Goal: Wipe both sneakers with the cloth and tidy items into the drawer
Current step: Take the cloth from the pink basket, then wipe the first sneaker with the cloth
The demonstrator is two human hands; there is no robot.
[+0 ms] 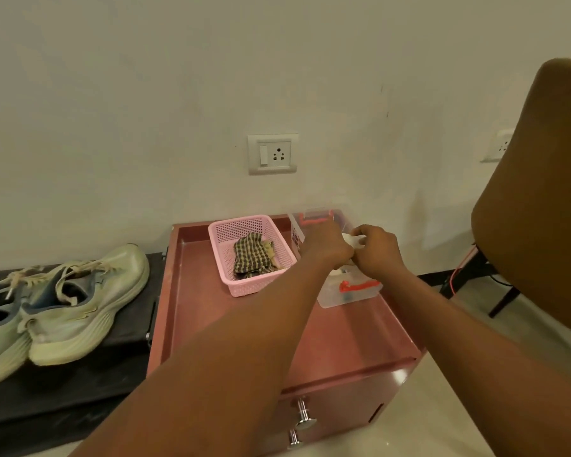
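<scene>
Two pale green sneakers [80, 308] stand side by side on a low black bench at the left. A reddish-brown drawer [244, 331] is pulled open. In its far part sits a pink basket [225, 232] holding a checked cloth [251, 255]. Beside it is a clear plastic box [346, 296] with red clips. My left hand [325, 247] and my right hand [378, 247] meet above that box, both closed on a small white object [355, 240]; what it is I cannot make out.
A brown chair [538, 206] stands close on the right, its dark legs on the floor by a red cable [459, 268]. A wall socket [272, 154] is behind the drawer. Metal knobs [302, 415] stick out of the drawer front.
</scene>
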